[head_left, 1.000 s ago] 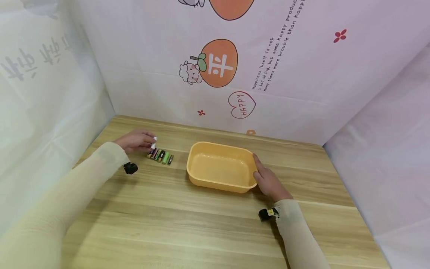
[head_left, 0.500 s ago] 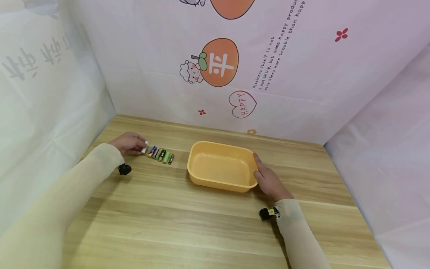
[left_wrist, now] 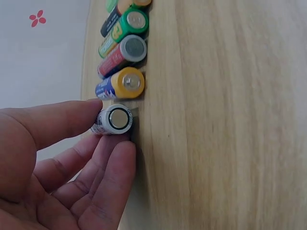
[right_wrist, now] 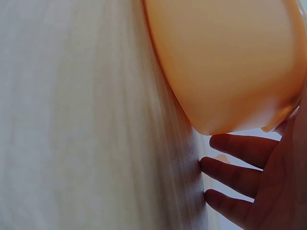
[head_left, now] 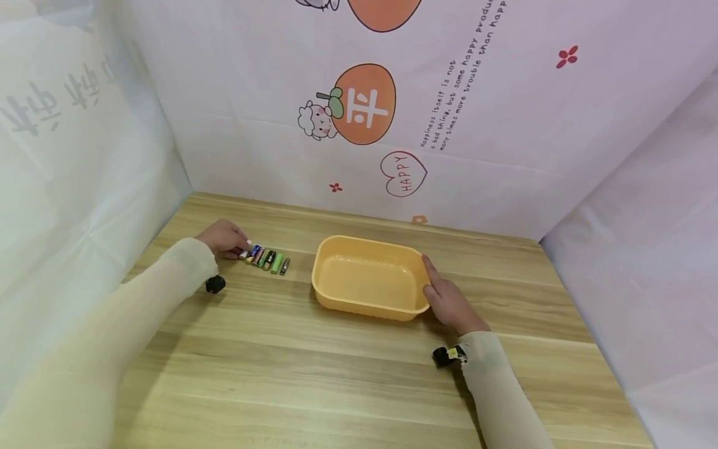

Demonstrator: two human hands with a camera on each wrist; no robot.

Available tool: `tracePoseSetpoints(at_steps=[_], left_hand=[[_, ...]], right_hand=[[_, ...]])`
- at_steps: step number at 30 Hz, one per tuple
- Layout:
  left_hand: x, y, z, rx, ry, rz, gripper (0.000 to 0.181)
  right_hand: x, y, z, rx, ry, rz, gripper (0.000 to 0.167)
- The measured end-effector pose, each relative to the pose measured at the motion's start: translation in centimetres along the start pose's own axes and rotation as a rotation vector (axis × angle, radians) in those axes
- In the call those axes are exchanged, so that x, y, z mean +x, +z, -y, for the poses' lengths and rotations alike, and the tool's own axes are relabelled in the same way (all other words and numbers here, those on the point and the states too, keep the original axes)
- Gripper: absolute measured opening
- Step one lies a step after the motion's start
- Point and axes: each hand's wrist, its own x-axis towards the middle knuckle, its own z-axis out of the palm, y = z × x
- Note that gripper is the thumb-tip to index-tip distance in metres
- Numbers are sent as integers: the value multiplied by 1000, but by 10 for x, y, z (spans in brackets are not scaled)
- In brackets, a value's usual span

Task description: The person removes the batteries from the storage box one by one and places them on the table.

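My left hand (head_left: 222, 237) pinches a white battery (left_wrist: 113, 120) between thumb and fingers at the left end of a row. In the left wrist view, the battery's flat end faces the camera, close beside a blue and yellow battery (left_wrist: 120, 85). Beyond that one lie a red battery with a grey end (left_wrist: 125, 54) and a green battery (left_wrist: 128, 25). Across the table, my right hand (head_left: 450, 305) touches the right rim of a yellow plastic basin (head_left: 364, 310). Its fingers are fairly straight and spread in the right wrist view, beside the basin's outer wall.
Light green (head_left: 277, 263) and thin dark (head_left: 285, 267) batteries end the row on the right, left of the basin. Beneath everything is a wood-grain table (head_left: 314, 374). A printed white cloth (head_left: 477, 187) hangs behind it, with more cloth at both sides.
The left hand has carried the white battery from above the row to the table left of it, then shifted it right against the row. The right hand and basin have stayed put.
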Motion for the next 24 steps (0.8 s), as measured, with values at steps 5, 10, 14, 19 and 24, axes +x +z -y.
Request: tracePoseSetpoints(at_steps=[5,10,14,19,24], left_hand=[[2,2,-1,10,0,4,32],[3,3,1,2,-5,5,33],[2,3,1,-4,-18,6,33],[-2,2,3,-19,-6,15,33],[-6,-2,8,-43,3,27,27]], right_hand=[[1,-1,1,-8,-1,4,62],[1,-2,1,6,6,0,62],[1,-1,1,4,16,5,62],[0,0,1,2,16,4,62],[1,0,0,-6,12,1,61]])
